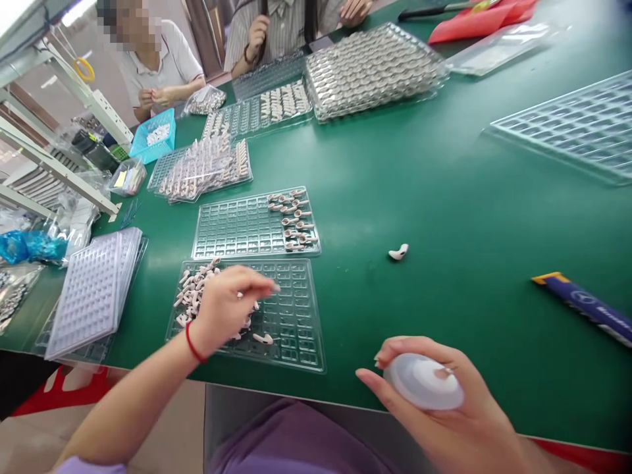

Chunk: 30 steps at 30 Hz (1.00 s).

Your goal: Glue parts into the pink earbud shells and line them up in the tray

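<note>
My left hand hovers over a clear plastic tray near the table's front edge, fingers pinched together above a heap of small white earbud-shaped parts. What the fingertips hold is too small to make out. My right hand cradles a round white disc-shaped object at the front edge. Behind the near tray lies a second clear tray with several parts set in its right-hand cells. One loose white part lies on the green table.
A stack of empty trays sits at the left. More filled trays and a blue basket stand at the back, where two other people sit working. An empty tray lies at the right, a blue and yellow object beside it.
</note>
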Each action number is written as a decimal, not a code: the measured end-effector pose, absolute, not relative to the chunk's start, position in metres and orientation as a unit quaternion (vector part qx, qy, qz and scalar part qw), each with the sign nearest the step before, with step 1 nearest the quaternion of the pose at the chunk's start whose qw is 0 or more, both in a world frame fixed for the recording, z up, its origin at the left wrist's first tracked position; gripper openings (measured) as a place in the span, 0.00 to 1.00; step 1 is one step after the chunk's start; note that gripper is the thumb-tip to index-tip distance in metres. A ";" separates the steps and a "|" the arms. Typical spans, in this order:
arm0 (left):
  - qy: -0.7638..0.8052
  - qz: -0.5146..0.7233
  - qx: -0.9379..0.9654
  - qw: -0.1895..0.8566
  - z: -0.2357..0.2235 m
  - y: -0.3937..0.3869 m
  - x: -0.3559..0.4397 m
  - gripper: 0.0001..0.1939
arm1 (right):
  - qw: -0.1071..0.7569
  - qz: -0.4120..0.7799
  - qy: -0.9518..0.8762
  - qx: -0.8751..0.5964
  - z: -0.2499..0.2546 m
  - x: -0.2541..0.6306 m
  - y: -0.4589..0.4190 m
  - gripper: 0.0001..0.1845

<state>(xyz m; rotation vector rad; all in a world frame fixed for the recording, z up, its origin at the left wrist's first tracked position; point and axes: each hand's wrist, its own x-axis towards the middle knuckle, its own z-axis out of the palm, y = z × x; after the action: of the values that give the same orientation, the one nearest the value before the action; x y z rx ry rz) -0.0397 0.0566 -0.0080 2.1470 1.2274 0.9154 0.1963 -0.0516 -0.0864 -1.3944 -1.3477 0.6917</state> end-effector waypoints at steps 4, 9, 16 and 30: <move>0.552 0.275 0.759 0.207 -0.006 0.148 -0.024 0.05 | 0.522 0.304 -0.522 -0.602 -0.086 0.193 -0.053 0.17; 0.588 0.223 0.757 0.180 -0.019 0.204 -0.003 0.05 | 0.529 0.337 -0.480 -0.613 -0.080 0.188 -0.055 0.18; 0.585 0.162 0.778 0.164 -0.026 0.213 -0.003 0.05 | 0.535 0.335 -0.485 -0.606 -0.076 0.188 -0.053 0.17; 0.545 0.091 0.823 0.130 -0.006 0.200 -0.006 0.07 | 0.525 0.339 -0.476 -0.619 -0.071 0.189 -0.054 0.16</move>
<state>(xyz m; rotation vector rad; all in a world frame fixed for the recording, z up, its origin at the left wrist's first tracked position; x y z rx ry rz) -0.0065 0.2003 -0.0061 2.3914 1.5842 0.2643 0.1886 -0.0537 -0.0709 -1.4800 -1.1377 0.8120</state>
